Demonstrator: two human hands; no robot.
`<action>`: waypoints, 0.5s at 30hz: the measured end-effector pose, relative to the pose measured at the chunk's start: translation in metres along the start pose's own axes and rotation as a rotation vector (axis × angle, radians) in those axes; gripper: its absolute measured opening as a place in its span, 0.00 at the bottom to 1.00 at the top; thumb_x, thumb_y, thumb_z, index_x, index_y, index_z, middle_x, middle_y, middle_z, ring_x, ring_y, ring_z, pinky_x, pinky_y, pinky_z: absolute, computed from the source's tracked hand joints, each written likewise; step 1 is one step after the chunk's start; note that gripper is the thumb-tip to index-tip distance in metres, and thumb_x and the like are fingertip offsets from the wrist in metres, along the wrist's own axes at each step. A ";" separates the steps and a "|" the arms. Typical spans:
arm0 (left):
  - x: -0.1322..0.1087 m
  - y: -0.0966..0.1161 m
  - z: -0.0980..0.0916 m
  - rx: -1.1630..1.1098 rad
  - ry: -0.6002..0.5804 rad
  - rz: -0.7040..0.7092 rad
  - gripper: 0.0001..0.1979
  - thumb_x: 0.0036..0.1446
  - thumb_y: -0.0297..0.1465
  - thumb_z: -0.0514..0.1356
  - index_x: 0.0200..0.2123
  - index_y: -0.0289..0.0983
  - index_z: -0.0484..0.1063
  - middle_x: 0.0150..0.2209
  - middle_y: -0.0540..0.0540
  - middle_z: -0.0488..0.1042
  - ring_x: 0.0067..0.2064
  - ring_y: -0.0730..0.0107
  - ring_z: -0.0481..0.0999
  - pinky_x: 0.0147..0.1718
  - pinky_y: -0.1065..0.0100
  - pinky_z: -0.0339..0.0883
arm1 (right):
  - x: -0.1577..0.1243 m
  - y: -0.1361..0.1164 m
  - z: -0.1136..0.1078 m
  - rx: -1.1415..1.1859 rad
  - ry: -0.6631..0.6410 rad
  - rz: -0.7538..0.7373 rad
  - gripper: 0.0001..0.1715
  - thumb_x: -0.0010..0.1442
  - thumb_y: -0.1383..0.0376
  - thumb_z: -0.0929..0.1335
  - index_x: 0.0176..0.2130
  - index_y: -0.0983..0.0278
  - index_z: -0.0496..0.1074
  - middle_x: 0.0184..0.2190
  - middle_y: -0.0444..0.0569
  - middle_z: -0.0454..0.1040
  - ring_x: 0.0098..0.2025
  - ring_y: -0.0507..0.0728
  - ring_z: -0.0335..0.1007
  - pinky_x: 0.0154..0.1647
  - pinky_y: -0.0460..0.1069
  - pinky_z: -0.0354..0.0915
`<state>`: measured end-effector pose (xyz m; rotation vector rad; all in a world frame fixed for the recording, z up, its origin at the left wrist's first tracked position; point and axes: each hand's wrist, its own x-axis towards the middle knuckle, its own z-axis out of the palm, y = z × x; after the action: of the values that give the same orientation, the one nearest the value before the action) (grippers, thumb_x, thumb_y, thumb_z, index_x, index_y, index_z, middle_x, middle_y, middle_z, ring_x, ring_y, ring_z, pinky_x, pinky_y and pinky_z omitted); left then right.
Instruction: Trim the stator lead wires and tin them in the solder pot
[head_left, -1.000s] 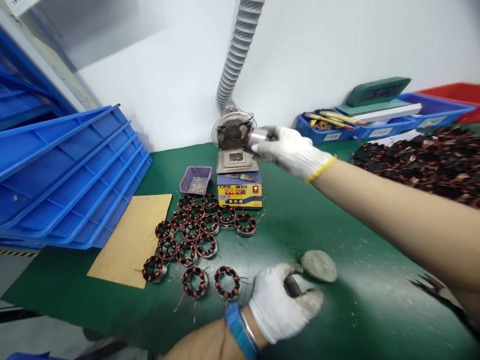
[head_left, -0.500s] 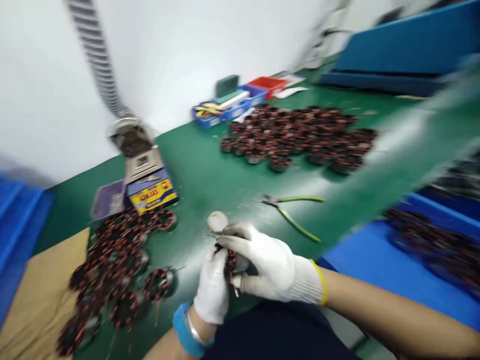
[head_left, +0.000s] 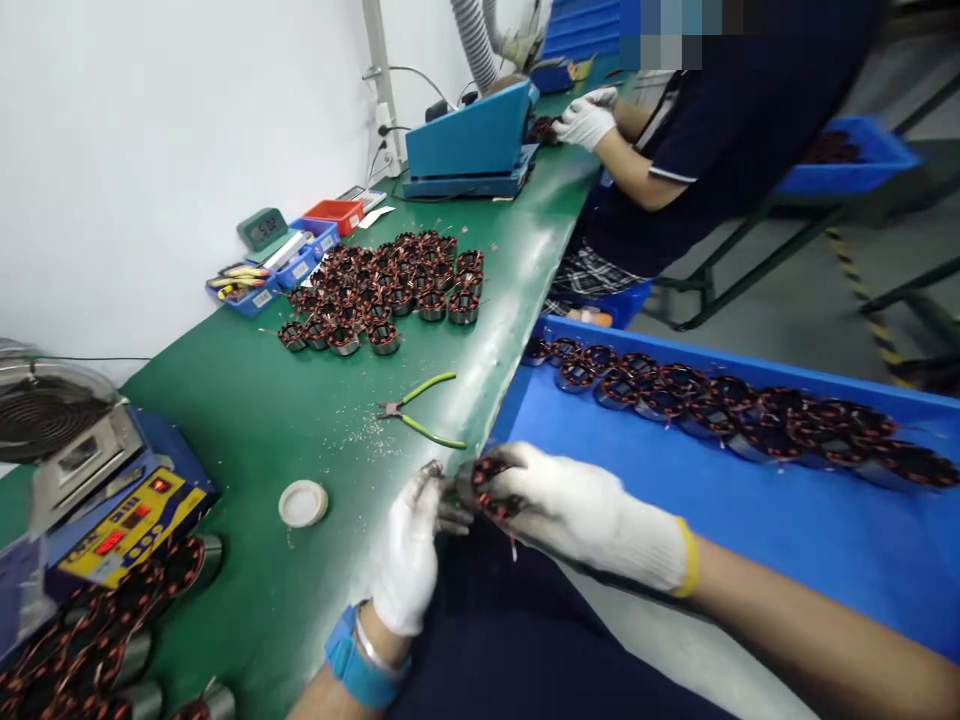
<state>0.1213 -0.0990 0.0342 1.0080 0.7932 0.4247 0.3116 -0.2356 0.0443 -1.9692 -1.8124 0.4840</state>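
A copper-wound motor stator (head_left: 486,488) is in my right hand (head_left: 574,500), its white-gloved fingers closed around the ring at the table's front edge. My left hand (head_left: 409,560), also gloved with dark, dirty fingertips, is just left of the stator. Its fingers are apart; whether one touches the ring I cannot tell. Beyond the hands, green-handled cutting pliers (head_left: 429,420) lie with the handles spread, metal scraps around the jaws. To the left sits a small round white container (head_left: 303,503).
On my right is a blue tray (head_left: 570,440) with rows of stators. More stators (head_left: 382,280) stand at the table's back; others lie front left beside a soldering pot (head_left: 124,520) with a digital display. A co-worker's gloved hands (head_left: 589,122) work farther along, past a blue machine (head_left: 469,145).
My view has swung right, bringing the tray and a co-worker into sight. The stator has moved toward the tray in my right hand; my left fingers have come away from around it.
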 end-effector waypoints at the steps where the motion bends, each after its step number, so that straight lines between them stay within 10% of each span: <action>1: 0.001 0.001 0.001 -0.090 0.012 -0.025 0.32 0.59 0.54 0.67 0.54 0.34 0.75 0.52 0.33 0.81 0.39 0.57 0.83 0.38 0.61 0.76 | -0.005 0.016 -0.002 0.079 0.060 0.044 0.13 0.67 0.57 0.65 0.49 0.52 0.76 0.56 0.54 0.74 0.48 0.63 0.79 0.45 0.58 0.75; 7: 0.002 0.012 -0.009 -0.443 -0.025 -0.106 0.25 0.59 0.50 0.66 0.44 0.32 0.78 0.49 0.33 0.81 0.44 0.53 0.82 0.48 0.55 0.74 | 0.009 0.128 -0.002 -0.216 0.243 0.586 0.13 0.59 0.48 0.65 0.38 0.43 0.79 0.46 0.64 0.72 0.37 0.72 0.76 0.38 0.68 0.64; 15: 0.003 0.004 -0.014 -0.518 0.061 -0.083 0.16 0.58 0.40 0.68 0.41 0.32 0.78 0.47 0.36 0.82 0.44 0.55 0.83 0.49 0.56 0.73 | 0.060 0.193 0.015 -0.348 0.355 0.621 0.24 0.60 0.45 0.60 0.37 0.47 0.82 0.56 0.77 0.67 0.68 0.85 0.53 0.60 0.77 0.40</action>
<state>0.1134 -0.0866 0.0326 0.4809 0.7253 0.5562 0.4735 -0.1869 -0.0683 -2.6547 -1.1014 -0.0259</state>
